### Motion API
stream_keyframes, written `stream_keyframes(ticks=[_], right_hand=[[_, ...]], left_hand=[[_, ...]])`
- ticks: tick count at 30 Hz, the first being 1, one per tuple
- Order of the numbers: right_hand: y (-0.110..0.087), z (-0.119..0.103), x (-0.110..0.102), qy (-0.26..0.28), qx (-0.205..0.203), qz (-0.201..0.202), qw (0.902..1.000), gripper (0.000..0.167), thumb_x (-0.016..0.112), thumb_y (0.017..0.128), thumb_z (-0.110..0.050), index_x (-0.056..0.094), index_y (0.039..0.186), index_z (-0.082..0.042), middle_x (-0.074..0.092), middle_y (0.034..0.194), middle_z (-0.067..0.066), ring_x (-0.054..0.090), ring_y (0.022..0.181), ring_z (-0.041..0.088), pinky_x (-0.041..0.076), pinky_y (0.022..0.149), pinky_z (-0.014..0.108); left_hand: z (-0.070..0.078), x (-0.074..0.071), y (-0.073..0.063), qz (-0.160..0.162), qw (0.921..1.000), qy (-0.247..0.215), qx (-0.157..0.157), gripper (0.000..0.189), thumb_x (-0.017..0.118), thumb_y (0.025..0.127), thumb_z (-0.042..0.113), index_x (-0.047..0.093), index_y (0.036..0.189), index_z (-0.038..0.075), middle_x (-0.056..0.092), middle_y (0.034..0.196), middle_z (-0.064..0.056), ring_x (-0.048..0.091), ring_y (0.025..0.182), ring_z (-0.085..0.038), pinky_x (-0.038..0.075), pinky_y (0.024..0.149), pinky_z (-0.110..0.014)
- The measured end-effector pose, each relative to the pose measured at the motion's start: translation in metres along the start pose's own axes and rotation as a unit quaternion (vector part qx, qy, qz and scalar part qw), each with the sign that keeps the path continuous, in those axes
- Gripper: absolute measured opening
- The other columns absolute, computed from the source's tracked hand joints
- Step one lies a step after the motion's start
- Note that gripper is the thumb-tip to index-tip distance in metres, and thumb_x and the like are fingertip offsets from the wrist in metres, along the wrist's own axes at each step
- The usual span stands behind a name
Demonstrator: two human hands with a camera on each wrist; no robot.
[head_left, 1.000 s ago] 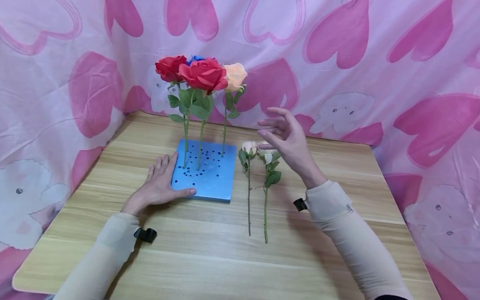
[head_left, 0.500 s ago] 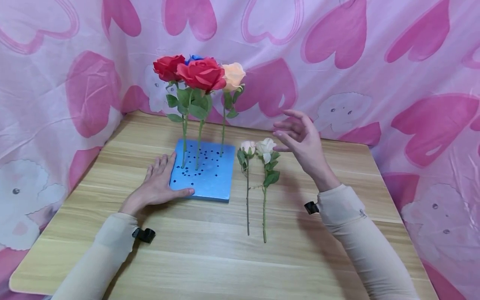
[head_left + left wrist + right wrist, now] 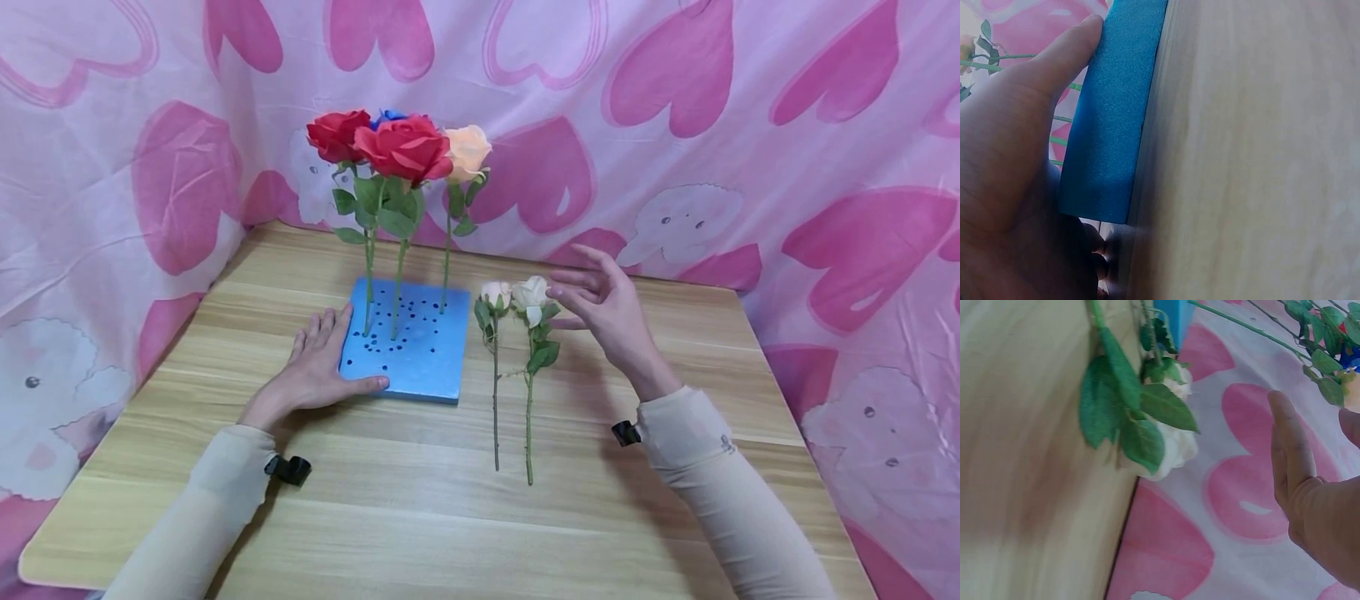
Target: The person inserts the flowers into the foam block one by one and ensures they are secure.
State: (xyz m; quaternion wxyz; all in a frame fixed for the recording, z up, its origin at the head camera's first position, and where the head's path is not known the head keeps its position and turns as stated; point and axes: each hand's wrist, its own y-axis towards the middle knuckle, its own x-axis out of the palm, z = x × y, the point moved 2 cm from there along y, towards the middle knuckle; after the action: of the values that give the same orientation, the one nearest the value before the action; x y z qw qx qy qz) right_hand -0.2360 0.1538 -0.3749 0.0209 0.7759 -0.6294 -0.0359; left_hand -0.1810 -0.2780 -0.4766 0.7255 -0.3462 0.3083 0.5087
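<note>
My left hand (image 3: 313, 371) rests against the left side of a blue foam block (image 3: 420, 375), its thumb lying on the block's near edge and its fingers stretched along the side. Pitted with small holes, the block carries upright artificial roses: two red roses (image 3: 405, 150), a blue rose (image 3: 390, 117) mostly hidden behind them, and a peach rose (image 3: 468, 153). To the block's right, a white rose (image 3: 531, 293) and a pale pink rose (image 3: 495, 295) lie on the table. My right hand (image 3: 611, 312) hovers just right of the white rose, fingers spread and holding nothing.
The wooden table (image 3: 360, 517) ends at the back against a pink heart-patterned curtain (image 3: 675, 75). The tall stems in the block stand between the two hands, toward the back.
My right hand has moved to the right off the white rose's bloom, then come down beside it. My left hand keeps its place on the block.
</note>
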Motion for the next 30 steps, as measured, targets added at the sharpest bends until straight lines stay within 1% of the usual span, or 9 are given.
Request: stream_keyframes(ticks=[4,8,11,15,18,20,22,27,30], right_hand=[[-0.005,0.010,-0.003,0.003,0.030,0.003,0.9995,0.075,0.080,0.103,-0.005,0.045,0.167,-0.018,0.061,0.152,0.032,0.075,0.124,0.033,0.068,0.083,0.060],[-0.012,0.020,-0.006,-0.003,0.067,-0.001,0.9977,0.074,0.078,0.104,-0.004,0.043,0.168,-0.015,0.059,0.153,0.034,0.079,0.117,0.027,0.065,0.087,0.066],[-0.019,0.029,-0.007,-0.004,0.098,-0.010,0.9951,0.074,0.076,0.105,-0.002,0.041,0.169,-0.013,0.056,0.156,0.036,0.077,0.122,0.035,0.063,0.091,0.069],[-0.027,0.041,-0.008,-0.007,0.136,-0.017,0.9905,0.075,0.075,0.105,0.000,0.039,0.170,-0.010,0.055,0.158,0.035,0.068,0.134,0.049,0.063,0.092,0.069],[-0.033,0.049,-0.007,-0.013,0.155,-0.015,0.9877,0.074,0.074,0.105,0.001,0.038,0.170,-0.006,0.055,0.156,0.035,0.067,0.133,0.052,0.064,0.092,0.066],[-0.036,0.053,-0.006,-0.020,0.166,-0.014,0.9859,0.071,0.072,0.106,0.002,0.039,0.168,-0.003,0.057,0.151,0.036,0.070,0.127,0.051,0.066,0.090,0.063],[-0.038,0.058,-0.003,-0.035,0.181,-0.017,0.9828,0.068,0.073,0.105,0.002,0.041,0.165,-0.001,0.061,0.143,0.034,0.075,0.117,0.049,0.068,0.086,0.060],[-0.043,0.070,0.006,-0.066,0.234,-0.036,0.9692,0.061,0.077,0.104,0.000,0.045,0.155,0.004,0.067,0.124,0.027,0.081,0.096,0.041,0.070,0.080,0.055],[-0.044,0.076,0.011,-0.070,0.264,-0.037,0.9612,0.055,0.077,0.104,-0.001,0.043,0.147,0.007,0.068,0.119,0.025,0.081,0.091,0.035,0.071,0.079,0.052]], left_hand=[[0.000,0.000,-0.001,0.000,1.0000,0.000,0.000,0.142,0.078,0.090,0.076,-0.012,0.178,0.011,-0.011,0.182,-0.033,-0.014,0.167,-0.058,-0.009,0.132,-0.077],[0.000,0.000,-0.001,0.001,1.0000,0.002,0.001,0.141,0.078,0.090,0.076,-0.011,0.178,0.010,-0.010,0.181,-0.034,-0.014,0.167,-0.058,-0.009,0.132,-0.077],[0.000,0.000,-0.001,0.002,1.0000,0.004,0.002,0.141,0.078,0.090,0.076,-0.011,0.178,0.010,-0.010,0.181,-0.035,-0.013,0.167,-0.059,-0.008,0.131,-0.077],[0.000,0.000,0.000,0.002,1.0000,0.006,0.002,0.142,0.078,0.090,0.077,-0.011,0.178,0.010,-0.010,0.181,-0.034,-0.013,0.167,-0.059,-0.008,0.131,-0.078],[-0.001,0.001,0.000,0.000,1.0000,0.005,0.001,0.142,0.077,0.090,0.078,-0.012,0.178,0.011,-0.010,0.181,-0.034,-0.013,0.167,-0.059,-0.008,0.131,-0.078],[-0.001,0.001,0.000,-0.001,1.0000,0.003,0.000,0.142,0.077,0.090,0.078,-0.012,0.178,0.011,-0.010,0.181,-0.034,-0.013,0.167,-0.059,-0.008,0.131,-0.078],[-0.001,0.001,0.000,-0.001,1.0000,0.002,-0.001,0.142,0.077,0.090,0.078,-0.012,0.178,0.011,-0.011,0.181,-0.034,-0.013,0.167,-0.059,-0.008,0.131,-0.078],[0.000,0.001,-0.001,0.000,1.0000,0.003,0.000,0.142,0.077,0.090,0.077,-0.012,0.178,0.010,-0.010,0.181,-0.034,-0.013,0.167,-0.059,-0.008,0.131,-0.078],[0.001,0.001,0.000,0.000,1.0000,0.004,0.000,0.142,0.077,0.090,0.078,-0.012,0.178,0.010,-0.010,0.181,-0.034,-0.013,0.167,-0.058,-0.008,0.131,-0.077]])
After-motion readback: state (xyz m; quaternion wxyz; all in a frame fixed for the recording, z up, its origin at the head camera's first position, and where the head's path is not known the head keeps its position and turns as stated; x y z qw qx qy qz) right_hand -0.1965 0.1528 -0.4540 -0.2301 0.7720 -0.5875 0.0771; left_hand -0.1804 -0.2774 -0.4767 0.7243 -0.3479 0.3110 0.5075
